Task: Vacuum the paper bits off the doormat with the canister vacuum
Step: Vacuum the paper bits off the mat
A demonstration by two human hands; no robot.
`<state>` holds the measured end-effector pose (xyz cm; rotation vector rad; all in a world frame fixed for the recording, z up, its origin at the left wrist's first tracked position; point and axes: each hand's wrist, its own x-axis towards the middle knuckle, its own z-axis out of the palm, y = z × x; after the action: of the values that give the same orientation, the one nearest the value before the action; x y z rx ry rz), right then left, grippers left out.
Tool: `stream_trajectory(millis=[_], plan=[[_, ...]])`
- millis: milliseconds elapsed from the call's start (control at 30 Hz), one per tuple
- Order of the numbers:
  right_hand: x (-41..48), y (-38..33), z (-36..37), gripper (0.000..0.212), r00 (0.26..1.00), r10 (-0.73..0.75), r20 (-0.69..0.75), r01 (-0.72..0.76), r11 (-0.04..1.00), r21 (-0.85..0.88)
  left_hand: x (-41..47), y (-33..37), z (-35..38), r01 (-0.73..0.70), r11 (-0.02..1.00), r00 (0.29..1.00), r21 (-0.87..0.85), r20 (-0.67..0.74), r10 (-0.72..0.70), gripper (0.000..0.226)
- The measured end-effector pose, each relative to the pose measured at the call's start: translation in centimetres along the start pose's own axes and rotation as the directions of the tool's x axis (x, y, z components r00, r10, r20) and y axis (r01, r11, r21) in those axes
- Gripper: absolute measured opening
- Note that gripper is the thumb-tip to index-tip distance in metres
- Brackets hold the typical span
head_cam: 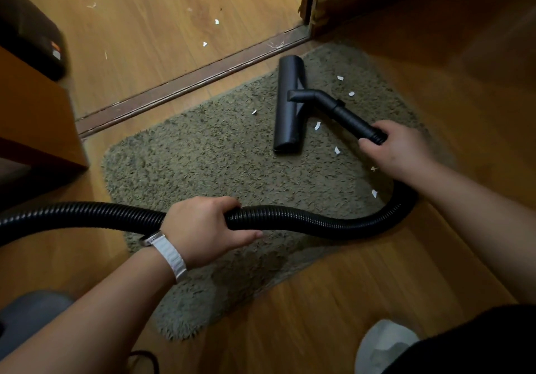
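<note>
**Bare forearms, a pale watch band, dark clothing**

Both forearms are bare to the frame edge, with no sleeves showing. The left hand (203,228) has a wristwatch (166,253) on its wrist: a whitish, ribbed band with a metallic case at the outer side. The right hand (397,148) wears nothing. Black clothing (470,341) fills the lower right corner; a blurred grey garment (32,315) sits lower left

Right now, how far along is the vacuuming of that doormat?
Early to midway. The left part of the doormat looks free of bits. In hand: the right hand grips the wand, the floor nozzle lies flat on the mat, and the left hand holds the ribbed hose. Left to do: white paper bits lie around the nozzle and toward the mat's right side.
</note>
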<state>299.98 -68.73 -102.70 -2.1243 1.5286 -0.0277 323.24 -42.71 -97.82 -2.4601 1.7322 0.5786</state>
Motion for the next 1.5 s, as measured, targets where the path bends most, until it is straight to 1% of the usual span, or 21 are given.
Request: stream_trajectory(millis=[133, 200, 267, 433, 533, 667, 733, 867, 967, 1033, 1100, 1200, 1300, 1400, 1500], plan=[[1.4, -2.5, 0.4, 0.031, 0.996, -0.064, 0.06, 0.066, 0.998, -0.019, -0.5, -0.3, 0.4, 0.014, 1.0, 1.0, -0.024, 0.024, -0.014, 0.069], [2.1, -3.5, 0.4, 0.03, 0.991, -0.105, 0.078, 0.109, 0.993, -0.051, -0.8, -0.3, 0.6, 0.019, 1.0, 0.999, -0.019, 0.028, -0.018, 0.077], [2.5, -4.2, 0.4, 0.031, 0.987, -0.125, 0.098, 0.131, 0.99, -0.059, -1.0, -0.4, 0.7, 0.024, 1.0, 0.999, -0.007, 0.036, -0.024, 0.081], [3.0, -5.1, 0.8, 0.029, 0.976, -0.165, 0.144, 0.179, 0.98, -0.087, -1.3, -0.3, 0.7, 0.035, 0.999, 0.994, 0.014, 0.099, -0.036, 0.066], [2.9, -5.9, 1.0, 0.026, 0.962, -0.205, 0.179, 0.226, 0.969, -0.103, -1.5, -0.2, 0.8, 0.03, 0.999, 0.994, 0.023, 0.108, -0.033, 0.063], [2.4, -6.6, 1.3, 0.03, 0.946, -0.258, 0.198, 0.289, 0.946, -0.148, -1.6, -0.3, 0.9, 0.018, 1.0, 0.993, 0.025, 0.116, -0.021, 0.062], [2.2, -6.7, 1.2, 0.031, 0.928, -0.295, 0.228, 0.332, 0.931, -0.149, -1.7, -0.4, 1.1, 0.005, 0.999, 0.994, 0.032, 0.111, -0.008, 0.062], [1.3, -7.2, 1.3, 0.031, 0.856, -0.39, 0.34, 0.461, 0.872, -0.162, -1.9, -0.5, 1.4, -0.025, 0.999, 0.994, 0.035, 0.106, 0.021, 0.064], [0.4, -7.6, 1.7, 0.029, 0.826, -0.436, 0.357, 0.524, 0.827, -0.202, -2.2, -0.4, 1.7, -0.059, 0.996, 0.993, 0.062, 0.102, 0.052, 0.066], [0.0, -7.4, 1.5, 0.028, 0.839, -0.426, 0.339, 0.509, 0.834, -0.213, -2.3, -0.5, 1.9, -0.076, 0.995, 0.994, 0.069, 0.087, 0.07, 0.073], [-0.2, -6.8, 1.1, 0.028, 0.869, -0.384, 0.311, 0.455, 0.868, -0.199, -2.2, -0.5, 2.2, -0.087, 0.994, 0.994, 0.071, 0.068, 0.082, 0.081], [-0.6, -5.1, 0.4, 0.03, 0.923, -0.298, 0.242, 0.345, 0.921, -0.18, -1.9, -0.5, 2.4, -0.086, 0.995, 0.994, 0.059, 0.073, 0.081, 0.075], [-1.6, -2.5, -0.3, 0.031, 0.968, -0.179, 0.176, 0.205, 0.968, -0.142, -1.5, -0.5, 2.6, -0.107, 0.991, 0.993, 0.077, 0.053, 0.103, 0.081], [-3.5, 0.5, -1.1, 0.033, 0.992, -0.053, 0.115, 0.064, 0.993, -0.099, -1.5, -0.3, 2.7, -0.134, 0.987, 0.991, 0.09, 0.041, 0.131, 0.077], [-5.7, 3.4, -1.8, 0.034, 0.998, 0.042, 0.038, -0.04, 0.997, -0.068, -1.6, 0.4, 2.9, -0.184, 0.98, 0.983, 0.083, -0.003, 0.185, 0.074]])
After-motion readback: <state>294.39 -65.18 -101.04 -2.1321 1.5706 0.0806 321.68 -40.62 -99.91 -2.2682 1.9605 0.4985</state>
